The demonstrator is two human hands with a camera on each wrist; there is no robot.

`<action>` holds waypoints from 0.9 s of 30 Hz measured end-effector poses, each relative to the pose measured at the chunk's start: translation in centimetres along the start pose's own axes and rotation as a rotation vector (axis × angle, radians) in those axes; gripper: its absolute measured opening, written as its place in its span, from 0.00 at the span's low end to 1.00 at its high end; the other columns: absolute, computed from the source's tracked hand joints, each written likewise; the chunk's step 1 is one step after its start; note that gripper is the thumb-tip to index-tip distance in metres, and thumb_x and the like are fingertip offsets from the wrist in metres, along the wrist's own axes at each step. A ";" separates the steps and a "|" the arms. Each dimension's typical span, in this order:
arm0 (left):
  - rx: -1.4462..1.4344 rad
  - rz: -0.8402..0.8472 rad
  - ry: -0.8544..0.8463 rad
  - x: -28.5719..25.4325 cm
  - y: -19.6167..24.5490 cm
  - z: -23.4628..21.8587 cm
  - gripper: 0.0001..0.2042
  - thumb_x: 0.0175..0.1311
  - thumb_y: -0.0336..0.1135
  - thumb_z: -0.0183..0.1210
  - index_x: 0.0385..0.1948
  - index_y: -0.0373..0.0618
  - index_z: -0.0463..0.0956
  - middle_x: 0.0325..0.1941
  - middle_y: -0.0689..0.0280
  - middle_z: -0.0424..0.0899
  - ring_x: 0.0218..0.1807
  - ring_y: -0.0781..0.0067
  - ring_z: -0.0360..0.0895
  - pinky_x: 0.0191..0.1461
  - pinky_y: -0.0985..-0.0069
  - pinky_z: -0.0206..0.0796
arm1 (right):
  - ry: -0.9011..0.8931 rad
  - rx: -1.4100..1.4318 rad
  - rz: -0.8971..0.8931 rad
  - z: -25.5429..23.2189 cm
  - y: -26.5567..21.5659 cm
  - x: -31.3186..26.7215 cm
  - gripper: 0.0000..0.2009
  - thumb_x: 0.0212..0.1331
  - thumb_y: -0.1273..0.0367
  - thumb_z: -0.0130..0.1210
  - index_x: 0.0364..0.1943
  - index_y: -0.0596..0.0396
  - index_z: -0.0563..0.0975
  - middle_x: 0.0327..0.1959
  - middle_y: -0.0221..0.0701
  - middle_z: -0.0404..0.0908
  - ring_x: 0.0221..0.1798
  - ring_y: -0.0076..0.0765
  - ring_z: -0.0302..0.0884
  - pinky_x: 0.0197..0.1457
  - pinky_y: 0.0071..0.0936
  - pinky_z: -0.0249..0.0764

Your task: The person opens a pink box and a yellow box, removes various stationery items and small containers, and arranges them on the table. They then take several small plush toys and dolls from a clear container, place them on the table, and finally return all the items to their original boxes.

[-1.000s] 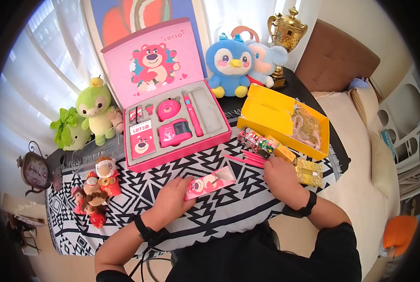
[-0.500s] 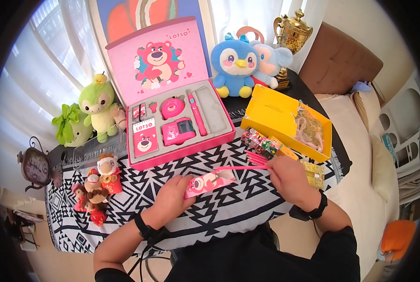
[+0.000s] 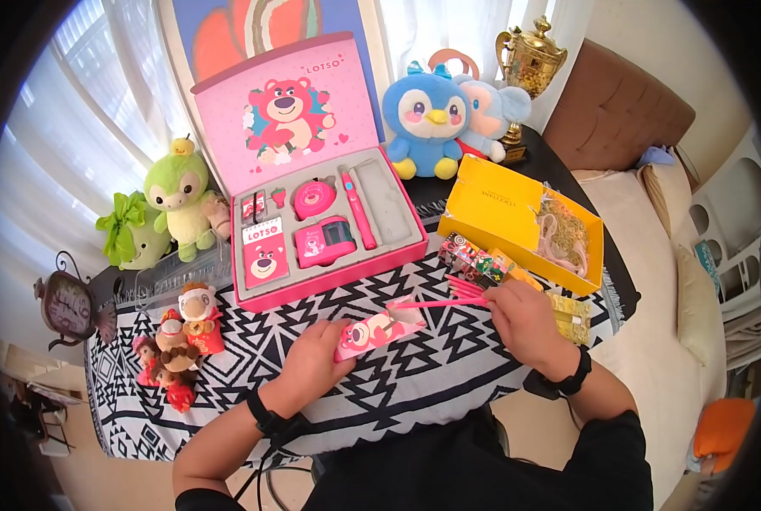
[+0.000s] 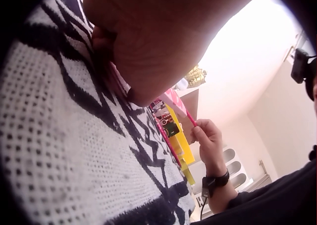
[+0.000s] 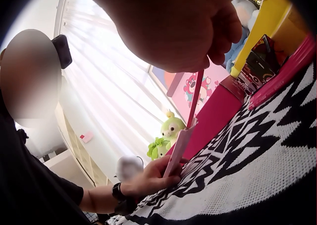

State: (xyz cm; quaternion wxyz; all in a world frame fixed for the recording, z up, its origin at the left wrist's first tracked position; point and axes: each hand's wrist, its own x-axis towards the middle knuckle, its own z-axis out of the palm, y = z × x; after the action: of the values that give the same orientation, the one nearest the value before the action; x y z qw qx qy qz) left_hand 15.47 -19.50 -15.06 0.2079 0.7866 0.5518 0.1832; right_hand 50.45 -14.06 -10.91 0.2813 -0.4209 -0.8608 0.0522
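Note:
The left hand (image 3: pixel 316 361) grips a narrow pink bear-print box (image 3: pixel 370 335) low over the patterned cloth, its open end toward the right. Between the right hand's (image 3: pixel 530 330) thumb and fingers is one pink pencil (image 3: pixel 449 302); its far tip is at the box's open end. In the right wrist view the pencil (image 5: pixel 196 98) meets the mouth of the slim box (image 5: pixel 179 148). Several more pink pencils (image 3: pixel 464 287) lie on the cloth just beyond the right hand.
A pink gift box (image 3: pixel 329 279) with raised lid stands behind, holding stationery. To its right are a yellow box (image 3: pixel 491 198), small patterned boxes (image 3: pixel 474 260) and a clear yellowish packet (image 3: pixel 570 317). Small dolls (image 3: pixel 176 345) sit at left; plush toys (image 3: pixel 427 119) and a trophy (image 3: pixel 531 64) stand behind.
The right hand has picked one pencil from the pile and brought it over to the box's open end. The left hand still holds the box in nearly the same place.

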 end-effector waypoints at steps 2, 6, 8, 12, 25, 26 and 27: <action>0.001 0.003 0.004 0.0 0.0 0.1 0.29 0.51 0.32 0.69 0.57 0.38 0.73 0.43 0.51 0.78 0.47 0.45 0.78 0.53 0.57 0.73 | 0.011 -0.006 0.013 0.1 0.1 -0.1 0.07 0.58 0.76 0.61 0.40 0.56 0.79 0.32 0.37 0.78 0.37 0.47 0.79 0.39 0.41 0.76; 0.005 -0.008 0.003 0.0 0.0 0.1 0.28 0.51 0.32 0.69 0.57 0.38 0.73 0.43 0.50 0.79 0.47 0.45 0.78 0.53 0.57 0.73 | -0.016 0.022 0.024 0.2 -0.1 -0.2 0.07 0.58 0.77 0.61 0.40 0.56 0.79 0.32 0.38 0.78 0.37 0.48 0.79 0.39 0.41 0.76; 0.005 -0.006 0.006 0.0 0.1 0.0 0.28 0.51 0.32 0.69 0.57 0.38 0.73 0.43 0.50 0.79 0.47 0.45 0.78 0.53 0.57 0.73 | -0.015 0.028 0.021 0.3 -0.2 -0.1 0.08 0.57 0.77 0.61 0.40 0.56 0.79 0.32 0.37 0.78 0.37 0.48 0.79 0.39 0.41 0.76; 0.001 -0.003 0.015 0.0 0.0 0.1 0.28 0.51 0.32 0.68 0.57 0.39 0.74 0.42 0.51 0.79 0.46 0.45 0.78 0.52 0.57 0.73 | 0.037 0.034 -0.015 0.3 -0.1 0.2 0.09 0.57 0.77 0.61 0.41 0.56 0.79 0.32 0.37 0.78 0.36 0.48 0.79 0.38 0.41 0.76; 0.011 0.000 0.006 0.1 0.1 0.0 0.28 0.51 0.32 0.68 0.57 0.37 0.73 0.42 0.50 0.79 0.47 0.45 0.78 0.52 0.57 0.73 | -0.014 0.035 -0.031 -0.1 0.0 0.2 0.09 0.55 0.78 0.61 0.40 0.57 0.79 0.32 0.37 0.78 0.35 0.48 0.79 0.38 0.40 0.76; 0.011 0.000 0.006 0.1 0.1 0.0 0.28 0.51 0.32 0.68 0.57 0.37 0.73 0.42 0.50 0.79 0.47 0.45 0.78 0.52 0.57 0.73 | -0.014 0.035 -0.031 -0.1 0.0 0.1 0.09 0.55 0.78 0.61 0.40 0.57 0.79 0.32 0.37 0.78 0.35 0.48 0.79 0.38 0.40 0.76; 0.015 0.001 0.005 0.1 0.1 0.0 0.28 0.51 0.32 0.68 0.57 0.37 0.73 0.42 0.50 0.79 0.46 0.45 0.78 0.52 0.57 0.73 | -0.018 0.032 -0.030 0.0 0.1 0.1 0.09 0.55 0.78 0.61 0.40 0.57 0.79 0.32 0.37 0.78 0.35 0.48 0.79 0.38 0.40 0.76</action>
State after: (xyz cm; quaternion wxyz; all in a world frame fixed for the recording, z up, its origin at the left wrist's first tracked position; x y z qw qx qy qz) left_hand 15.59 -19.45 -14.95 0.2004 0.7879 0.5534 0.1811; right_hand 50.48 -13.97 -10.87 0.2809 -0.4027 -0.8687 0.0658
